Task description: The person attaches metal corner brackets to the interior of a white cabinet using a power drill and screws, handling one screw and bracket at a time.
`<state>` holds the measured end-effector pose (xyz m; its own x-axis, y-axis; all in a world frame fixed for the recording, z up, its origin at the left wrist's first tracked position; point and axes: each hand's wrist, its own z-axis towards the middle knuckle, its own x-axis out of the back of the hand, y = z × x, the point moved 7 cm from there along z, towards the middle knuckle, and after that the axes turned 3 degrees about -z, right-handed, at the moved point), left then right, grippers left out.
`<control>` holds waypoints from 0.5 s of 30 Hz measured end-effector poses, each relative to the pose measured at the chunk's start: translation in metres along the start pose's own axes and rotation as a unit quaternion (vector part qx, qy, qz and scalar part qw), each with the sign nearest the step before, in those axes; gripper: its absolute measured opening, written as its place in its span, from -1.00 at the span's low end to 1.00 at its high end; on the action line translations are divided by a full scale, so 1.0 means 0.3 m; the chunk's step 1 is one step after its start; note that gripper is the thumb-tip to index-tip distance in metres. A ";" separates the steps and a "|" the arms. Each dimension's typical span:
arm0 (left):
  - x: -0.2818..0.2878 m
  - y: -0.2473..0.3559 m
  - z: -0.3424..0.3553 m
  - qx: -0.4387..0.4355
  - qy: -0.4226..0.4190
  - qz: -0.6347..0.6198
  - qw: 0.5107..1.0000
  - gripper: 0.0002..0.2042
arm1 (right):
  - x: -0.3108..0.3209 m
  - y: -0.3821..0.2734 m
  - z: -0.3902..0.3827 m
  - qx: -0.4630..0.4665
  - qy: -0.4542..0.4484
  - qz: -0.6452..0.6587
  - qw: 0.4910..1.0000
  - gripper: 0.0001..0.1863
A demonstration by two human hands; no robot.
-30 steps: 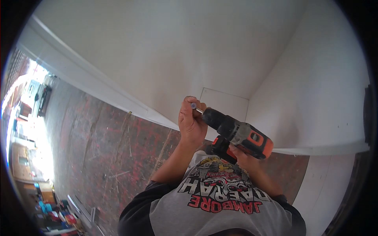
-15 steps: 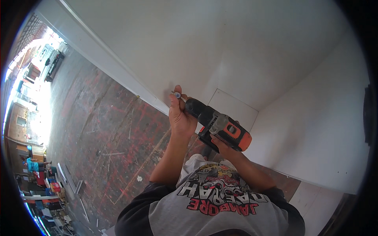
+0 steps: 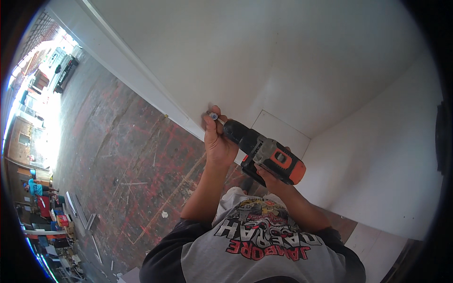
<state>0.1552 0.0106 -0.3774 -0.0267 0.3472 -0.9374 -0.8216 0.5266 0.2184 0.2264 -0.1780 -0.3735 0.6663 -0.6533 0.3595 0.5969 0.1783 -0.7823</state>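
Note:
My right hand (image 3: 268, 176) is wrapped round the handle of a black and orange cordless drill (image 3: 271, 158), which points up and left. Ahead of its chuck a thin bit reaches toward a small round silvery fitting (image 3: 213, 116). Thumb and fingers of my left hand (image 3: 220, 145) pinch that fitting, close against a white panel (image 3: 203, 70). Whether the bit touches the fitting is too small to tell. The drill's body hides part of my right hand's fingers.
White panels form a corner, with a square-edged piece (image 3: 278, 134) low in it and a side panel (image 3: 377, 174) at right. The stained floor (image 3: 141, 155) holds light strips (image 3: 78, 210). A person in blue (image 3: 35, 187) stands far left near cluttered goods.
The drill and both hands appear slightly lower and to the right in the view. My left hand still pinches the fitting, and my right hand still grips the drill.

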 end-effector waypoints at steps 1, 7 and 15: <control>-0.002 -0.012 -0.001 0.018 -0.011 -0.014 1.000 -0.61 | 0.000 0.018 0.004 -0.035 -0.010 0.014 0.999 -0.69; 0.008 -0.043 -0.015 0.048 -0.023 -0.055 0.997 -0.63 | 0.048 -0.106 0.039 0.177 -0.015 -0.158 0.971 -0.71; 0.003 -0.060 -0.013 0.049 -0.008 -0.056 0.997 -0.60 | 0.057 -0.066 0.043 0.102 -0.018 -0.106 0.989 -0.70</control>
<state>0.1678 -0.0016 -0.3830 0.0715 0.2937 -0.9532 -0.7587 0.6363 0.1392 0.2317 -0.1831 -0.3452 0.5294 -0.6662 0.5253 0.8004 0.1870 -0.5695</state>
